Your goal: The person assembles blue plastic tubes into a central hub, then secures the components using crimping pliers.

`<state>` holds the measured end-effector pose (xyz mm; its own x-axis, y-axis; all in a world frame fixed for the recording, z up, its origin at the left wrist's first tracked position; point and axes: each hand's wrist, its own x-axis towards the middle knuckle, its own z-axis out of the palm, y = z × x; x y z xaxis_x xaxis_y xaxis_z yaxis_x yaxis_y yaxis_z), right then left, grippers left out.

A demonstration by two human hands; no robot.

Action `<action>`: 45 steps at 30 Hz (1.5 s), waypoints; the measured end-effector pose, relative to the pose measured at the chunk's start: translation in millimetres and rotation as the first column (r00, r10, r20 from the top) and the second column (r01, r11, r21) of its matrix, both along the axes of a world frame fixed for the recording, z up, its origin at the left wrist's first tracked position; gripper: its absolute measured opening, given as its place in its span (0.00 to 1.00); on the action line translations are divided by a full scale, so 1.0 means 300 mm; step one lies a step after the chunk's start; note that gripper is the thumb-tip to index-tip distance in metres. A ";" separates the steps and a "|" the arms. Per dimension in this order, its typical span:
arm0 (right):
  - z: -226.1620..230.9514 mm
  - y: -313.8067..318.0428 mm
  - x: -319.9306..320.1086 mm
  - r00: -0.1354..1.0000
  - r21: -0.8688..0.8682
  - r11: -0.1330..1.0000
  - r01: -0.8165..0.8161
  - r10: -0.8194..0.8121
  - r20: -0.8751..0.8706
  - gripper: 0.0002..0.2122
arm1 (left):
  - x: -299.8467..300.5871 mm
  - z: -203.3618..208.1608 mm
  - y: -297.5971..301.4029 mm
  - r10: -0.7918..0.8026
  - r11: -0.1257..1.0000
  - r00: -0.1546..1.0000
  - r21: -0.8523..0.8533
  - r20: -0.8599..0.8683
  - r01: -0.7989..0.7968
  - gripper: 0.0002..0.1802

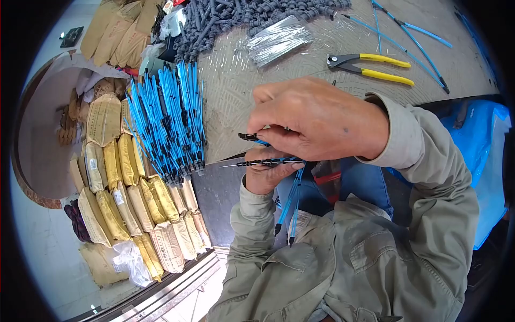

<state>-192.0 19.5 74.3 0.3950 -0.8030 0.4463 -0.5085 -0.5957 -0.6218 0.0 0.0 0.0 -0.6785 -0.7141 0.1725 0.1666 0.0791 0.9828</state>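
My right hand (pixel 319 115) comes in from the right and is curled just above my left hand. Its thumb and fingertips close on the black end of a blue lead (pixel 248 137). Lower down, my left hand (pixel 264 177) is closed on a second blue lead with black sleeving (pixel 273 161), held roughly level. A thin pointed metal tip (pixel 228 166) sticks out to its left. Below the hands, the leads' blue lengths (pixel 292 201) hang with black tips over my lap. The left hand's fingers are partly hidden behind the right.
Yellow-handled cutting pliers (pixel 375 67) lie on the bench (pixel 225 107) beyond my hands. Past them are silver wire pieces (pixel 280 40) and a heap of dark grey plastic parts (pixel 225 21). Blue leads (pixel 169 118) are piled at the bench's left edge, near stacked brown packets (pixel 129 198).
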 end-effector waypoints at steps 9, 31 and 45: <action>-0.026 -0.006 0.025 0.984 -0.076 0.995 0.068 -0.055 0.167 0.05 | 0.007 -0.016 -0.015 -0.045 0.992 0.998 -0.114 0.042 0.049 0.11; -0.004 -0.005 0.042 0.992 -0.091 0.992 0.084 -0.074 0.102 0.06 | -0.016 -0.028 -0.001 -0.054 0.985 0.997 -0.168 -0.055 0.045 0.13; -0.021 0.119 -0.126 0.984 0.128 0.979 0.159 -0.146 -0.104 0.13 | -0.007 -0.010 -0.021 -0.267 0.951 0.958 0.134 -0.102 0.279 0.15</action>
<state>-229.7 55.4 68.0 0.2983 -0.9074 0.2962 -0.6463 -0.4204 -0.6369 -2.1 -6.2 -3.1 -0.8389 -0.5251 0.1431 0.2416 -0.1238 0.9625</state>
